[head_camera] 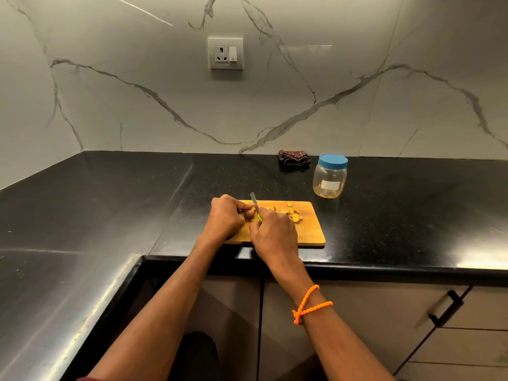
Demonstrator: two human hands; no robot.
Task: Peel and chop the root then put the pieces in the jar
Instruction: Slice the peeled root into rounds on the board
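A wooden cutting board [310,232] lies at the front edge of the black counter. My left hand [226,217] grips a brown root [249,210] over the board's left end; most of the root is hidden by my fingers. My right hand [275,234] holds a small knife [255,202] by its green handle, with the blade against the root. Several yellow-orange cut pieces [291,213] lie on the board's far part. A clear plastic jar [330,179] with a blue lid on stands behind the board to the right, a few yellow bits inside.
A folded dark checked cloth [293,158] lies against the marble wall behind the jar. A wall socket [225,53] sits above the counter. The counter [110,204] wraps round to the left. Cabinet doors and a drawer handle [445,306] are below the edge.
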